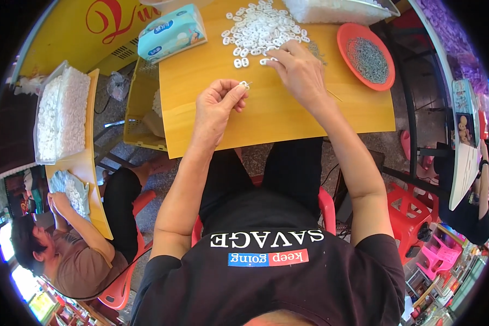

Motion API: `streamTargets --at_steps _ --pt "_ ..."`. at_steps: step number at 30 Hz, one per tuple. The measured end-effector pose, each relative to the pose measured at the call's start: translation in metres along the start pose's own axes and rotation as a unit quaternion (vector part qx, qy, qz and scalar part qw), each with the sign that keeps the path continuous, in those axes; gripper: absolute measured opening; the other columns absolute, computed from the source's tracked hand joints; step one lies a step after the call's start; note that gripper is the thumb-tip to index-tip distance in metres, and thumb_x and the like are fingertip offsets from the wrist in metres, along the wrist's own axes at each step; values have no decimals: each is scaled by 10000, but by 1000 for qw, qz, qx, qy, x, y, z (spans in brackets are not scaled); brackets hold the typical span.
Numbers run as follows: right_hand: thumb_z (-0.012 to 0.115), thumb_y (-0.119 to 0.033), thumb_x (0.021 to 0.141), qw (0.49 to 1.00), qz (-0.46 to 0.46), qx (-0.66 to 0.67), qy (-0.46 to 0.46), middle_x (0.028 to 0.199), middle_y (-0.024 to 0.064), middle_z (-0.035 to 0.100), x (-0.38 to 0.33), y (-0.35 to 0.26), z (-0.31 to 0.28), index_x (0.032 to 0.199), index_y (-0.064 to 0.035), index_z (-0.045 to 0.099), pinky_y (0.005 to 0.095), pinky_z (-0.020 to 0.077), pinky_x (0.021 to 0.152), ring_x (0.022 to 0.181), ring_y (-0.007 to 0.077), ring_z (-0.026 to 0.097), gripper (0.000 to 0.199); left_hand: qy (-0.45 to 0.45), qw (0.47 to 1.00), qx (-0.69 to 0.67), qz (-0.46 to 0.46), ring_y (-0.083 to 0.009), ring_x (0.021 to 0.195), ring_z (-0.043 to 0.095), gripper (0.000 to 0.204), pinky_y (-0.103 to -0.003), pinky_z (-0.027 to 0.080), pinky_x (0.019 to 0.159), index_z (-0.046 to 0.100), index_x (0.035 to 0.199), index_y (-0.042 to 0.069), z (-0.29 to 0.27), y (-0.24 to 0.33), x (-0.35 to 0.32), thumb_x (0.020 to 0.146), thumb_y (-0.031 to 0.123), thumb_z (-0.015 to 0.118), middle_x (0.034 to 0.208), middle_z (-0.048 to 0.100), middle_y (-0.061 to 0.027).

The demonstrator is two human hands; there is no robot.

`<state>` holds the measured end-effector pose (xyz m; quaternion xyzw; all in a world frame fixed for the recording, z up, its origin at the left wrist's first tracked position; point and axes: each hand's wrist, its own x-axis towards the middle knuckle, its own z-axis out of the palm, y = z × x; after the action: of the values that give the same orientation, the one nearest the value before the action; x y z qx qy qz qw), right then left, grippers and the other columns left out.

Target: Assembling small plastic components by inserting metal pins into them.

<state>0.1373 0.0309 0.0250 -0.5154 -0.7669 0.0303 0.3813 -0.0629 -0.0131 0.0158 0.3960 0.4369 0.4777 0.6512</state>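
Between thumb and forefinger, my left hand pinches a small white plastic piece with a thin metal bit sticking out of it. My right hand reaches forward, its thumb and fingertips closed at a white two-holed plastic piece lying at the near edge of a heap. That heap of white two-holed pieces spreads over the far part of the yellow table. A few grey metal pieces lie just beyond my right hand, partly hidden by it.
A red dish full of small grey metal pieces stands at the right. Farther back are a tissue pack and a white bin. A thin yellow stick lies beside my right forearm. Another person works at a table on the left.
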Motion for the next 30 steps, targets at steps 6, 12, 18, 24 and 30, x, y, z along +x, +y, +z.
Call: streamTargets --at_steps 6,12,18,24,30 --pt "707 -153 789 987 -79 -112 -89 853 30 606 4 8 14 891 -91 709 345 500 694 866 229 606 119 4 1000 -3 4 -90 678 570 125 -224 463 632 615 943 2 -4 1 -1 900 114 652 807 645 -45" --pt "697 -142 835 995 -66 56 -51 820 28 659 2 -1 16 931 -83 717 276 490 669 745 181 607 115 -1 999 -52 -1 -93 679 571 124 -228 458 638 615 934 5 1 7 -1 895 116 651 805 645 -50" --pt "671 -149 899 808 273 513 -94 882 26 676 -7 -30 -17 1085 2 679 198 450 646 721 60 561 240 -18 997 -76 -7 -97 682 571 135 -232 456 646 615 933 2 16 19 -2 891 124 652 807 645 -61" --pt "672 -160 895 768 314 551 -90 890 65 681 -13 -36 -29 1097 11 673 235 493 695 747 79 579 265 -43 996 -77 10 -96 689 571 144 -235 455 648 613 934 -6 26 25 -3 887 125 650 810 645 -66" --pt "665 -163 900 773 300 553 -84 896 52 676 -17 -34 -30 1101 6 674 234 491 694 754 80 572 263 -35 997 -64 16 -94 681 568 148 -233 453 643 612 927 -10 28 24 -1 876 123 653 797 637 -63"
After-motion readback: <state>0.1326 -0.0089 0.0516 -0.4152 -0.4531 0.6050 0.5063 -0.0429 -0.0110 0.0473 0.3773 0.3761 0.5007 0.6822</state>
